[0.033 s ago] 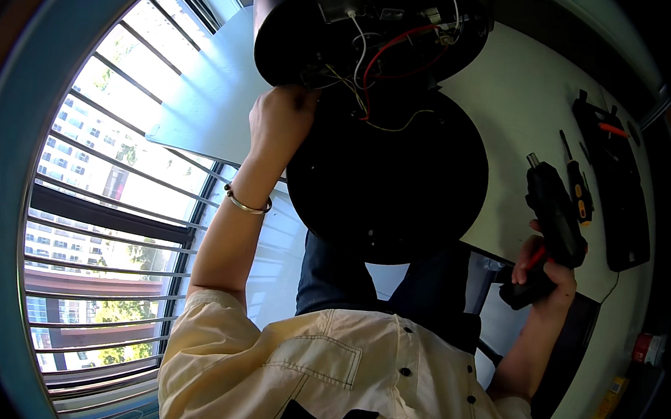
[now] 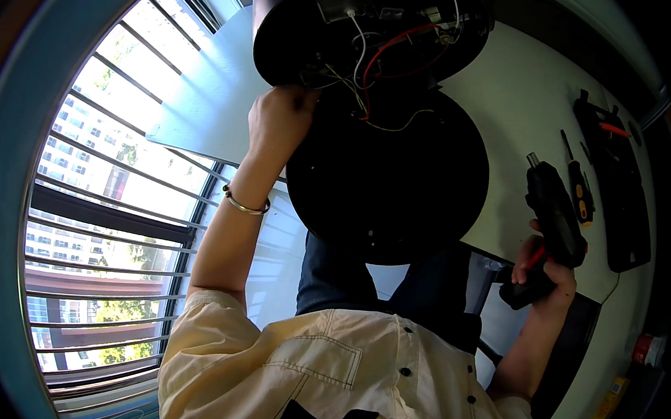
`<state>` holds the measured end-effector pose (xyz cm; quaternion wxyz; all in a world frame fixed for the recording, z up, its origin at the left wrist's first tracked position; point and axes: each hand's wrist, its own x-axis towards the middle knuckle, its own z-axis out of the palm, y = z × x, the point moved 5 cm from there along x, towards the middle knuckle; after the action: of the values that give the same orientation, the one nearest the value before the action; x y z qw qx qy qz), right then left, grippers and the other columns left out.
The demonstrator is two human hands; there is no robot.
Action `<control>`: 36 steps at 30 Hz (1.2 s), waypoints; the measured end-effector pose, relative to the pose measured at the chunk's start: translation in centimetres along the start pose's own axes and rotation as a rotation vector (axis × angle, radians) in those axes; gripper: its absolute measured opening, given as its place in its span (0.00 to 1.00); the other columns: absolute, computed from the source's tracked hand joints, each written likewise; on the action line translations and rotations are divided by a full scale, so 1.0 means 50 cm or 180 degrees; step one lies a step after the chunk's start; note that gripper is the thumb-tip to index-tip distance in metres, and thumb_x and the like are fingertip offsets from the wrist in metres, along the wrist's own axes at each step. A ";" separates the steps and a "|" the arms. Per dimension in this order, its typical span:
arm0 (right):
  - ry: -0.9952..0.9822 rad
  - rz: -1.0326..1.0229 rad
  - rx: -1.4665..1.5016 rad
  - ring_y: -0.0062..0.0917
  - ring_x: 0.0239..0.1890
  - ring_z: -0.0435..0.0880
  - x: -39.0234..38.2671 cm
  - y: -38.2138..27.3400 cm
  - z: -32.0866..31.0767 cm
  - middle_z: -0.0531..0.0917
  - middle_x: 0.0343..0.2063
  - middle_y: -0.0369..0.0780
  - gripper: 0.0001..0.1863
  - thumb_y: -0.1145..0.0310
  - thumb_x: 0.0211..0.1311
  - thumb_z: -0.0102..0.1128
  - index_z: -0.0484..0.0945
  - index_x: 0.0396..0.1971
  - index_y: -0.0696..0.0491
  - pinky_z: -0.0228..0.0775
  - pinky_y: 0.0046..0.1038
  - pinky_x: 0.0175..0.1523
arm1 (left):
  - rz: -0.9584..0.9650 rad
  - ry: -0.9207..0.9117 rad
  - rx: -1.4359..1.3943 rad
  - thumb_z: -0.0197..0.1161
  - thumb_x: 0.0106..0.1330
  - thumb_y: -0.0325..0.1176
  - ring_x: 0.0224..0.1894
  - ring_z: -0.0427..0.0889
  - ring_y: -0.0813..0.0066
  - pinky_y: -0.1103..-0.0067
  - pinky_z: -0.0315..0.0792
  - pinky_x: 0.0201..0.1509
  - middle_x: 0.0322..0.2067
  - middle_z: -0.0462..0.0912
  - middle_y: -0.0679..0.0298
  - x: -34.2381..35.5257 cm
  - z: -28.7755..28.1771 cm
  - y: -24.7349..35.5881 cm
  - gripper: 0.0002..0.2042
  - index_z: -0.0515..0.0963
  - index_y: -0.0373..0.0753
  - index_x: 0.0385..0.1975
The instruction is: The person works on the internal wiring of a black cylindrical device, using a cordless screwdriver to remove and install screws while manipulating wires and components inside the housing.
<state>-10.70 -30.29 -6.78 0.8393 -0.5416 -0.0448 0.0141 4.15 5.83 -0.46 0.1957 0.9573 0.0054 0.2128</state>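
An open black cylindrical housing (image 2: 427,72) with wires inside lies at the top, its open end facing me. Below it, a round black cover (image 2: 388,186) reaches from the table over my lap, and thin yellow and red wires (image 2: 367,107) run between the two. My left hand (image 2: 281,120) is closed at the cover's upper left edge, close to the housing's rim; its fingertips are partly hidden. To the right, my right hand (image 2: 547,273) grips a black cordless power screwdriver (image 2: 555,205) by its handle, the metal tip pointing away from me.
On the white table (image 2: 504,128), a screwdriver (image 2: 580,188) with a black and yellow handle lies beside the power tool. Farther right is an open black tool case (image 2: 620,194) with an orange-red item. A window with blinds (image 2: 117,217) is at the left. A yellow box (image 2: 608,404) sits lower right.
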 end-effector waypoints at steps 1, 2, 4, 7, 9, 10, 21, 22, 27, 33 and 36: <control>0.0005 0.0014 0.0001 0.24 0.13 0.71 0.002 0.003 -0.002 0.73 0.18 0.43 0.36 0.60 0.40 0.53 0.64 0.52 0.65 0.68 0.24 0.21 | -0.0067 -0.0138 -0.0030 0.60 0.56 0.41 0.27 0.80 0.59 0.72 0.73 0.33 0.22 0.80 0.56 0.000 -0.002 -0.001 0.11 0.82 0.39 0.27; 0.0009 0.0029 0.0002 0.23 0.13 0.71 0.004 0.006 -0.003 0.73 0.18 0.43 0.36 0.60 0.40 0.53 0.64 0.52 0.65 0.68 0.24 0.21 | -0.0094 -0.0210 -0.0208 0.61 0.56 0.39 0.28 0.80 0.59 0.72 0.73 0.33 0.23 0.80 0.56 0.001 0.001 -0.007 0.10 0.82 0.39 0.27; 0.0054 0.0083 0.0062 0.25 0.14 0.72 0.008 0.010 -0.005 0.74 0.19 0.44 0.36 0.61 0.38 0.53 0.65 0.51 0.65 0.68 0.24 0.22 | -0.0158 -0.0343 -0.0562 0.61 0.56 0.36 0.29 0.80 0.59 0.73 0.73 0.34 0.25 0.81 0.55 0.002 0.008 -0.026 0.08 0.81 0.38 0.28; 0.0125 0.0142 0.0216 0.27 0.14 0.74 0.011 0.014 -0.008 0.75 0.19 0.46 0.36 0.62 0.34 0.54 0.66 0.49 0.66 0.70 0.26 0.22 | 0.0222 -0.0182 -0.0947 0.61 0.55 0.32 0.30 0.79 0.59 0.73 0.72 0.35 0.28 0.81 0.55 -0.007 0.011 -0.038 0.06 0.81 0.37 0.29; 0.0099 0.0105 0.0286 0.27 0.14 0.73 0.011 0.017 -0.014 0.75 0.19 0.46 0.36 0.62 0.35 0.53 0.66 0.49 0.66 0.69 0.26 0.22 | 0.0197 -0.0096 -0.0829 0.61 0.55 0.32 0.30 0.79 0.59 0.73 0.72 0.35 0.29 0.80 0.56 -0.010 0.012 -0.042 0.07 0.80 0.37 0.29; 0.0085 0.0110 0.0302 0.26 0.14 0.73 0.012 0.017 -0.016 0.75 0.19 0.46 0.36 0.62 0.36 0.53 0.66 0.50 0.66 0.69 0.26 0.22 | 0.0183 -0.0051 -0.0784 0.61 0.55 0.31 0.31 0.79 0.59 0.73 0.72 0.35 0.29 0.80 0.56 -0.012 0.015 -0.041 0.07 0.80 0.37 0.29; -0.0197 0.0059 0.0303 0.24 0.14 0.71 0.013 0.025 -0.021 0.71 0.19 0.41 0.36 0.59 0.44 0.56 0.62 0.53 0.64 0.67 0.23 0.20 | 0.0247 0.0192 -0.0916 0.62 0.55 0.33 0.24 0.78 0.59 0.72 0.71 0.30 0.24 0.79 0.55 -0.028 0.010 -0.035 0.08 0.79 0.35 0.29; -0.0193 0.0074 0.0343 0.25 0.14 0.72 0.013 0.024 -0.022 0.71 0.19 0.42 0.36 0.59 0.43 0.55 0.62 0.53 0.65 0.68 0.24 0.20 | 0.0275 0.0226 -0.0925 0.62 0.55 0.33 0.24 0.77 0.59 0.72 0.70 0.29 0.24 0.79 0.55 -0.029 0.008 -0.031 0.08 0.79 0.35 0.29; -0.0197 0.0095 0.0429 0.28 0.15 0.73 0.008 0.024 -0.028 0.73 0.20 0.44 0.36 0.61 0.42 0.54 0.62 0.53 0.65 0.68 0.26 0.21 | 0.0087 0.0010 -0.0786 0.63 0.54 0.36 0.26 0.78 0.63 0.73 0.71 0.31 0.22 0.79 0.58 -0.035 0.004 -0.020 0.11 0.78 0.37 0.34; -0.0175 0.0084 0.0385 0.29 0.16 0.73 0.007 0.026 -0.032 0.73 0.21 0.45 0.35 0.61 0.43 0.53 0.62 0.53 0.65 0.69 0.28 0.22 | 0.0121 0.0192 -0.0900 0.62 0.55 0.36 0.27 0.78 0.61 0.72 0.71 0.32 0.23 0.79 0.58 -0.037 0.002 -0.031 0.10 0.79 0.38 0.33; -0.0133 0.0092 0.0300 0.29 0.16 0.74 0.004 0.025 -0.031 0.73 0.21 0.45 0.35 0.61 0.43 0.53 0.62 0.53 0.65 0.68 0.28 0.23 | 0.0132 0.0278 -0.0992 0.62 0.55 0.35 0.27 0.78 0.61 0.71 0.71 0.32 0.23 0.79 0.58 -0.038 0.004 -0.040 0.09 0.79 0.39 0.33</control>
<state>-10.34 -31.16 -8.55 0.8625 -0.5016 -0.0538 0.0397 2.63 7.43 -2.14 0.3370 0.9051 -0.0389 0.2564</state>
